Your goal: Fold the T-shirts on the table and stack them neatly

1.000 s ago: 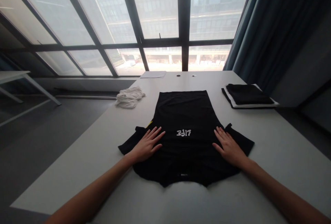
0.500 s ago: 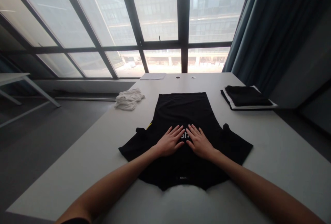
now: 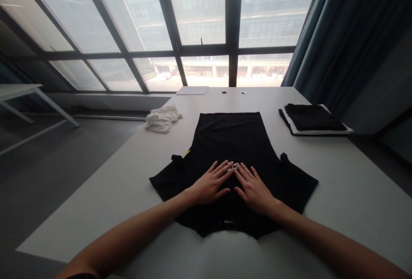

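Note:
A black T-shirt (image 3: 230,135) lies spread flat on the white table (image 3: 125,184), its neckline toward me and its hem toward the window. My left hand (image 3: 212,183) rests flat on the shirt's middle, fingers stretched out. Beside it my right hand (image 3: 253,188) lies flat too, fingers extended, with the fingertips of both hands nearly meeting. They partly cover a small white print (image 3: 232,167) on the cloth. A bit of yellow (image 3: 186,153) shows at the left sleeve seam. Near the neckline sits a small label (image 3: 228,222).
A crumpled white cloth (image 3: 163,119) lies at the table's left edge. Folded black and white garments (image 3: 315,118) are stacked on the right. White paper (image 3: 192,90) lies at the far edge, near two small round discs or holes. A blue curtain (image 3: 310,34) hangs at right.
Both hands have slid slightly toward me over the shirt, and their fingertips have come closer together, covering more of the print. The view has tilted a little.

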`<state>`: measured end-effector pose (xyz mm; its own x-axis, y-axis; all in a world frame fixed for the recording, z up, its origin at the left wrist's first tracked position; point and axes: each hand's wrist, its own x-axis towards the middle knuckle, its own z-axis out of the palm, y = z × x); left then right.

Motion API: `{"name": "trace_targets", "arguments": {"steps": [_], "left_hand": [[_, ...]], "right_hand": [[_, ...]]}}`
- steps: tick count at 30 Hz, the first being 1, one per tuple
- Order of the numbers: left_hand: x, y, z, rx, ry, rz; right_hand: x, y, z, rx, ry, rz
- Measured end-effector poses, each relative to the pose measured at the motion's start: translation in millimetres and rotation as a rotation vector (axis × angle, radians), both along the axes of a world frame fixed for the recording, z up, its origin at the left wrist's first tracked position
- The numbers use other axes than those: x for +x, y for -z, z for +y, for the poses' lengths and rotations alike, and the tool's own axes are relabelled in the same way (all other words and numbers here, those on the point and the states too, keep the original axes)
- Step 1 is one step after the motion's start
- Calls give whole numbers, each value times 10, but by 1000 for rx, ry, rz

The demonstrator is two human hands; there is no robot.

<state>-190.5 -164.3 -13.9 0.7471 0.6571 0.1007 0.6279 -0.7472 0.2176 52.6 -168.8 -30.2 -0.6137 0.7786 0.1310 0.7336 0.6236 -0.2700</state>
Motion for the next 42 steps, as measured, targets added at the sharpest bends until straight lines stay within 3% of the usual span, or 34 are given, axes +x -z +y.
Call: {"name": "trace_targets", "arguments": {"steps": [5, 8, 10, 15, 19, 22, 24, 27, 30, 34, 38, 42], "left_hand": [[-15, -35, -25, -125, -1, -22], [-4, -121, 71, -277, -24, -176], [50, -184, 226, -433, -117, -427], [234, -189, 752, -1053, -443, -1195], [166, -77, 967, -1303, -560, -1485], [36, -22, 985, -1436, -471, -1557], [-19, -6, 977, -1471, -419, -1569], [-32, 3, 974, -1469, -423, -1559], [-11, 14, 982, -1452, -433, -1553], [-2, 25, 987, -1429, -432, -1536], [-4, 14, 979, -1422, -430, -1518], [6, 2, 971, -1428, -435, -1531]], "right_hand": [[53, 2, -67, -49, 12, 36], [48, -15, -26, -95, 18, 150], [12, -51, 81, -146, 44, 324], [-32, -205, 601, -255, 227, 854], [406, -239, 907, -60, 379, 815], [977, -126, 907, 233, 540, 597], [1325, -10, 809, 335, 572, 436], [1664, 153, 585, 311, 500, 221], [1798, 266, 367, 241, 489, 59], [1811, 347, 162, 172, 654, -56], [1699, 270, 83, 184, 731, -72], [1361, -33, 153, 190, 645, 162]]}}
